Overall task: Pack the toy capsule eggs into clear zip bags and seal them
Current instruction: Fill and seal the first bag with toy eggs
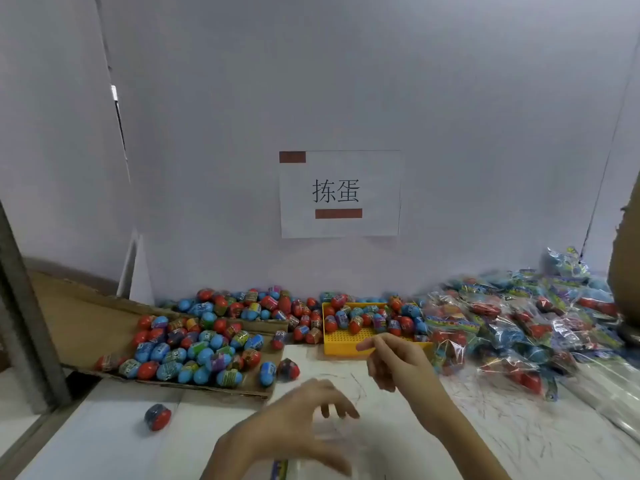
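Red and blue toy capsule eggs [194, 348] lie heaped on a cardboard flap at the left, and more fill the back of a yellow tray [341, 342]. My left hand [294, 424] hovers low over the white table, its thumb and curled fingers round a clear zip bag [334, 433] that is blurred and faint. The bag's printed header [280, 469] shows under the palm. My right hand [391, 358] is raised in front of the tray, holding nothing, fingers loosely bent and the index finger pointing left.
Single eggs lie loose on the table [157, 416], [288, 368]. A big heap of filled bags [519, 327] covers the right side. Flat clear bags [616, 389] lie at the far right below a cardboard box [623, 271]. A paper sign [339, 194] hangs on the wall.
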Demonstrator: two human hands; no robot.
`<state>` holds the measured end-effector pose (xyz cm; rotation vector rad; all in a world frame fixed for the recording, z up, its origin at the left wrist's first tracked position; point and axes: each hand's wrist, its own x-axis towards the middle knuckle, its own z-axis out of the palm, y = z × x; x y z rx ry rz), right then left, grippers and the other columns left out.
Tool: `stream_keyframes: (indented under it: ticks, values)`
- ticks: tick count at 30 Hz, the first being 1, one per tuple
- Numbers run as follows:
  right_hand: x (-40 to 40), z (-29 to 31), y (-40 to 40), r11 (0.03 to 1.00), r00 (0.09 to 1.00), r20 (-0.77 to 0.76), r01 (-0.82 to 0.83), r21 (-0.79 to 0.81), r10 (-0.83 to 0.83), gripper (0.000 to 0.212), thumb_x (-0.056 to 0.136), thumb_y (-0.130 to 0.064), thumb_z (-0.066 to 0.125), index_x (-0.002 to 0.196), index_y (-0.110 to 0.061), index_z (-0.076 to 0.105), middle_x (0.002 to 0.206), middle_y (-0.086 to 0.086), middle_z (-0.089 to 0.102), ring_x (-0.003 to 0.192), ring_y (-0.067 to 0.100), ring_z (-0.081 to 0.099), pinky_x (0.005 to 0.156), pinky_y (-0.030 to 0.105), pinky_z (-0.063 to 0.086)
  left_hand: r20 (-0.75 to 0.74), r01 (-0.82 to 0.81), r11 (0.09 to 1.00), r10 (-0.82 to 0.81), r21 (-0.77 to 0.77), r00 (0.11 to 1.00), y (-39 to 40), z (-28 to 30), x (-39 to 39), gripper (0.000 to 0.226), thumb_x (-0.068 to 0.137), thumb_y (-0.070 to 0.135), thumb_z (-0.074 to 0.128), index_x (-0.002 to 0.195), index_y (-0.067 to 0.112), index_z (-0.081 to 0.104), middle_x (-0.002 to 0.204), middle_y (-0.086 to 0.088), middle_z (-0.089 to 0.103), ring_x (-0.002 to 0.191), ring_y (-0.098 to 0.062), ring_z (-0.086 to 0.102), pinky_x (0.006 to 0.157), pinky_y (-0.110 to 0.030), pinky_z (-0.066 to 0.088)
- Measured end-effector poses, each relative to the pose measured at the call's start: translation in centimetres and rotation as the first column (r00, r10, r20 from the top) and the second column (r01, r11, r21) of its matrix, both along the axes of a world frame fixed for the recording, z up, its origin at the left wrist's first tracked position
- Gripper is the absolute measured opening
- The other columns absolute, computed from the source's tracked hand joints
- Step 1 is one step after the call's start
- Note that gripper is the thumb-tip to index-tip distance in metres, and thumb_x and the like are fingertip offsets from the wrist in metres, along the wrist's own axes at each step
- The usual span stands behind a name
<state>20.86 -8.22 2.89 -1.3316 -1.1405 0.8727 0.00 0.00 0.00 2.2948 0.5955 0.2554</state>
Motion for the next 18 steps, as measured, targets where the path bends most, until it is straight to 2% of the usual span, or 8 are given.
stream_keyframes:
  ticks: [2,3,6,8,11,14,16,18]
  values:
    - [0.2,-0.5,1.5,0.998,0.998,-0.001,0.069,0.006,-0.069,0.033,0.108,-0.022,0.043,0.101,-0.006,0.071,0.068,0.009,0.061,0.054,0.015,0.049,0.048,0.021,0.038,-0.118,0.108,0.994,-0.107,0.002,0.987,-0.1,-0.9,0.8,0.049,0.080,0.055,0.082,0.124,0.058,0.061,0.115,0.031,0.046,0.111,0.008,0.044,0.096,-0.010,0.037]
    - [0.3,-0.9,2.2,0.996,0.996,-0.005,0.091,-0.001,-0.091,0.033,0.109,-0.021,0.042,0.101,-0.007,0.071,0.067,0.008,0.060,0.053,0.013,0.049,0.047,0.020,0.038,-0.125,0.124,0.992,-0.123,0.003,0.984,-0.2,-1.6,1.0,0.045,0.083,0.052,0.080,0.124,0.058,0.063,0.114,0.031,0.043,0.113,0.007,0.041,0.099,-0.011,0.035]
    - [0.1,-1.9,3.3,0.992,0.991,-0.031,0.128,0.005,-0.127,0.033,0.109,-0.021,0.042,0.101,-0.008,0.070,0.065,0.005,0.059,0.052,0.012,0.047,0.046,0.019,0.037,-0.021,0.109,0.989,-0.107,0.097,0.994,-0.2,-2.9,1.6,0.034,0.088,0.050,0.077,0.120,0.056,0.069,0.112,0.024,0.046,0.109,0.007,0.040,0.092,-0.006,0.034]
    - [-0.2,-2.4,3.3,0.993,0.993,-0.034,0.115,0.014,-0.115,0.033,0.109,-0.020,0.042,0.100,-0.007,0.071,0.063,0.005,0.059,0.050,0.011,0.047,0.045,0.019,0.036,0.042,0.076,0.977,-0.086,0.199,0.995,0.2,-3.4,1.7,0.027,0.090,0.045,0.075,0.117,0.048,0.074,0.108,0.019,0.053,0.102,0.009,0.042,0.086,-0.006,0.035]
    - [-0.5,-2.8,3.3,0.996,0.996,-0.009,0.084,0.007,-0.084,0.032,0.109,-0.019,0.043,0.099,-0.008,0.071,0.065,0.005,0.060,0.051,0.012,0.049,0.046,0.019,0.036,0.158,-0.054,0.940,0.000,0.337,0.987,0.7,-3.5,1.7,0.019,0.094,0.040,0.072,0.110,0.034,0.080,0.100,0.016,0.065,0.095,0.009,0.045,0.085,-0.017,0.039]
    - [-0.5,-2.7,2.8,0.998,0.998,-0.010,0.059,0.003,-0.059,0.032,0.109,-0.023,0.044,0.102,-0.011,0.073,0.075,0.008,0.067,0.061,0.015,0.058,0.050,0.023,0.042,0.364,-0.286,0.887,0.148,0.361,0.919,1.3,-3.3,0.9,0.012,0.097,0.029,0.070,0.103,0.027,0.079,0.096,0.018,0.067,0.097,0.003,0.053,0.086,-0.021,0.044]
    - [-0.5,-2.4,2.4,0.999,0.998,0.060,0.005,-0.051,-0.002,0.034,0.106,-0.035,0.045,0.110,-0.018,0.073,0.089,0.001,0.074,0.076,0.014,0.066,0.059,0.023,0.049,0.436,-0.401,0.842,0.228,0.360,0.871,1.4,-3.1,0.6,0.011,0.098,0.023,0.068,0.104,0.024,0.078,0.098,0.017,0.065,0.098,-0.002,0.057,0.085,-0.023,0.048]
    - [-0.7,-2.2,2.2,0.990,0.980,0.185,-0.054,-0.132,0.078,0.043,0.096,-0.057,0.046,0.119,-0.030,0.070,0.103,-0.011,0.075,0.089,0.005,0.068,0.070,0.020,0.052,0.498,-0.458,0.816,0.251,0.352,0.830,1.2,-2.9,0.5,0.014,0.097,0.018,0.068,0.106,0.021,0.078,0.099,0.013,0.063,0.093,-0.004,0.060,0.081,-0.018,0.049]
